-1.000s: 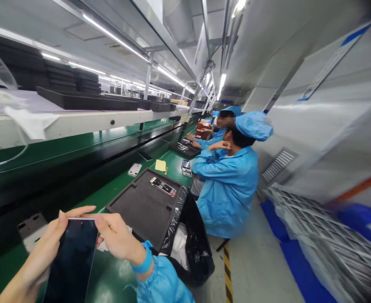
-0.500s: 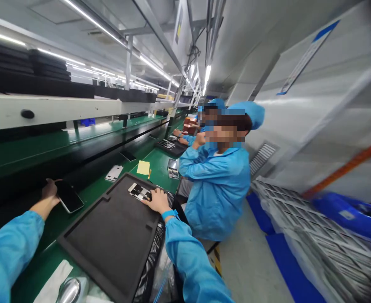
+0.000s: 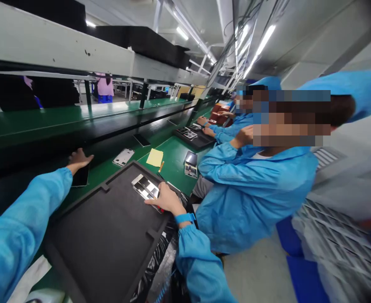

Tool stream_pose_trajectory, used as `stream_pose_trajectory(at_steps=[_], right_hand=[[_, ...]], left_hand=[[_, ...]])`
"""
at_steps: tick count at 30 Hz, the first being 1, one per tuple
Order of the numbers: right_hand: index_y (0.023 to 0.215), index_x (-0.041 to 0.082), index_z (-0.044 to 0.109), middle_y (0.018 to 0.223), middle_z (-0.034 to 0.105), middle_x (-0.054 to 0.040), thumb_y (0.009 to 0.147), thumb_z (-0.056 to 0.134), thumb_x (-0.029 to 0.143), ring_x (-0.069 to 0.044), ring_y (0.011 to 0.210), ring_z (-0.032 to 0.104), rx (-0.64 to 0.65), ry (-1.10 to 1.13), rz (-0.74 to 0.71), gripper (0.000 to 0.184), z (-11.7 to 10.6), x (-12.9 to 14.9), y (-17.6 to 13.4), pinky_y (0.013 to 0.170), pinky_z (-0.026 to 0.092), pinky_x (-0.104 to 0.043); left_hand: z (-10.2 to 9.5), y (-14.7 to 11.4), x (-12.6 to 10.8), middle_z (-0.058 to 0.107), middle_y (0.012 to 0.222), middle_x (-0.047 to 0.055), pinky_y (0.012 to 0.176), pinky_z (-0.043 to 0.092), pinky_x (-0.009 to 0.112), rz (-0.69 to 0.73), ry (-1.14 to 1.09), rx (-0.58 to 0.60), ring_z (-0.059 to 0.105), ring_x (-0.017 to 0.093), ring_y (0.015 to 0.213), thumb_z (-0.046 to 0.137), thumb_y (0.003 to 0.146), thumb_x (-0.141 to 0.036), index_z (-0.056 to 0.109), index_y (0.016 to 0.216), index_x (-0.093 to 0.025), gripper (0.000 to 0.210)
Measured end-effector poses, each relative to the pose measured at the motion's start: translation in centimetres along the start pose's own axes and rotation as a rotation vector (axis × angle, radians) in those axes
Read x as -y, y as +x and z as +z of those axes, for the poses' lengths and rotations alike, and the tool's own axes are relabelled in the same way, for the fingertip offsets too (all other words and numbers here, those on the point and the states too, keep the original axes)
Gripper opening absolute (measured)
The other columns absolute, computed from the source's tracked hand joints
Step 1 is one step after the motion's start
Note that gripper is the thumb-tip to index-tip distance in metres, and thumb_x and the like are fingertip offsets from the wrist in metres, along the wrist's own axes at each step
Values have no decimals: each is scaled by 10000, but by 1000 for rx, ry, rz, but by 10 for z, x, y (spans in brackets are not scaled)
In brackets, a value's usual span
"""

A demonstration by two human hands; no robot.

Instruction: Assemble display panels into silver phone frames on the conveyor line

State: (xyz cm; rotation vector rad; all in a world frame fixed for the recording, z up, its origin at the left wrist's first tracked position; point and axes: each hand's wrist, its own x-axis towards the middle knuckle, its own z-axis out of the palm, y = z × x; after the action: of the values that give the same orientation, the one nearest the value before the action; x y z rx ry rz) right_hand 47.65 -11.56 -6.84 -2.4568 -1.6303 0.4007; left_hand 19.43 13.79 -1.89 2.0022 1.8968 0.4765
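Note:
My left hand point(image 3: 79, 159) has its fingers spread above the dark belt. Just under its wrist lies a dark-screened phone point(image 3: 81, 176), partly hidden by the hand and sleeve. My right hand point(image 3: 169, 198) grips the near end of an opened phone point(image 3: 144, 186), whose white and dark inner parts show. That phone rests at the far end of a black foam tray point(image 3: 109, 235); its near end is covered by my fingers. A bit of red shows beneath the right hand. A blue band circles the right wrist.
Past the tray lie a white phone-shaped panel point(image 3: 123, 157), a yellow paper point(image 3: 155, 157), a dark phone point(image 3: 141, 139) and an opened phone point(image 3: 191, 164). A co-worker in a blue smock point(image 3: 255, 189) sits close on the right. A white shelf beam point(image 3: 78, 52) runs above the belt.
The left hand has let go of the phone's edge and its fingers now reach past it over the belt. The right hand stays at the opened phone. The view has shifted.

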Motion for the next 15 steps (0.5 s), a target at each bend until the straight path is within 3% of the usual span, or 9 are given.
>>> stream_pose_trajectory(at_steps=[5,8,12,15], right_hand=[[1419,199,536,1345,671,-129,925,735,620,-316,1235,691,-46,-13,-25,679,7,0,-15,905,488,-338],[1516,196,491,1373,657,-137,940,702,632,-320,1260,680,-54,-40,-14,753,9,2,-18,930,500,-341],[1565,177,471,1410,631,-162,860,750,718,-345,1237,690,-47,-64,-16,931,12,1,-16,944,524,-361],[1505,195,528,1382,656,-148,856,762,705,-337,1225,698,-75,-36,-21,858,16,-3,-14,947,531,-362]], left_hand=[[63,5,-59,434,1662,171,1215,359,705,193,164,150,435,418,1507,698,1001,-463,487,1583,-226,663],[93,8,-82,420,1673,177,1233,307,729,292,193,216,400,432,1530,689,998,-504,448,1615,-233,715],[110,15,-91,436,1656,176,1230,302,735,383,189,228,410,432,1519,679,999,-522,447,1613,-234,717],[110,19,-89,457,1637,170,1218,338,716,434,159,193,435,418,1500,678,1009,-479,485,1580,-224,655]])
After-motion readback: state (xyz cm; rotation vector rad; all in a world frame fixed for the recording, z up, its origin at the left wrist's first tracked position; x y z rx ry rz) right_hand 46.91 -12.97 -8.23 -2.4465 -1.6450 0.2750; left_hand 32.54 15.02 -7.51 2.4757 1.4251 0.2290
